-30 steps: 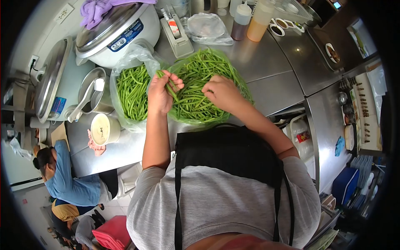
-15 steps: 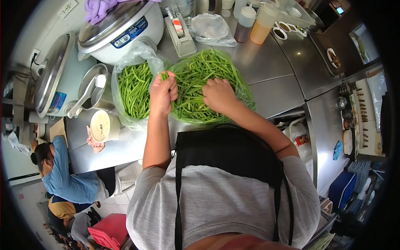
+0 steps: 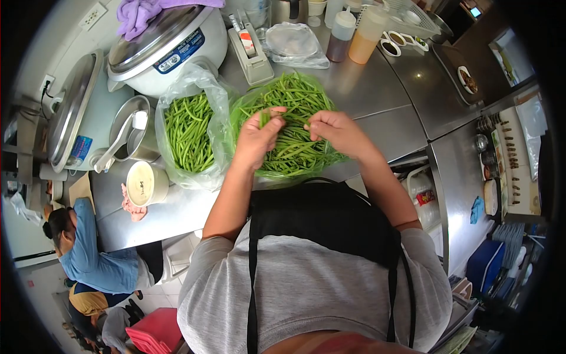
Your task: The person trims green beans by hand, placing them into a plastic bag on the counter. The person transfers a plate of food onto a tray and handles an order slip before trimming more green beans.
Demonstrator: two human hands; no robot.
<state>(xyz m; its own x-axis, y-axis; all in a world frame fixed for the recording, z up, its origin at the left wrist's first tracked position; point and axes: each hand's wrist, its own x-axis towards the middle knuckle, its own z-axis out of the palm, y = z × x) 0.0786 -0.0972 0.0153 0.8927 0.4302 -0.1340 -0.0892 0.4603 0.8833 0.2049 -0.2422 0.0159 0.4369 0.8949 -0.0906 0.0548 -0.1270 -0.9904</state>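
Note:
Two clear plastic bags of green beans lie side by side on the steel counter. Over the left part of the right-hand bag of beans, my left hand is closed on a few green beans that stick up from its fingers. My right hand is above the same bag's right side, its thumb and fingers pinched together; what it pinches, if anything, is too small to tell. The left-hand bag of beans stands open, with neither hand touching it.
A steel pot with a ladle and a lidded tub are at the left, below a rice cooker. Behind the bags are a tape dispenser and squeeze bottles. A person in blue sits at lower left.
My left hand has moved right, from the gap between the bags to over the right-hand bag, with beans in it. My right hand has lifted off the beans and shifted slightly right.

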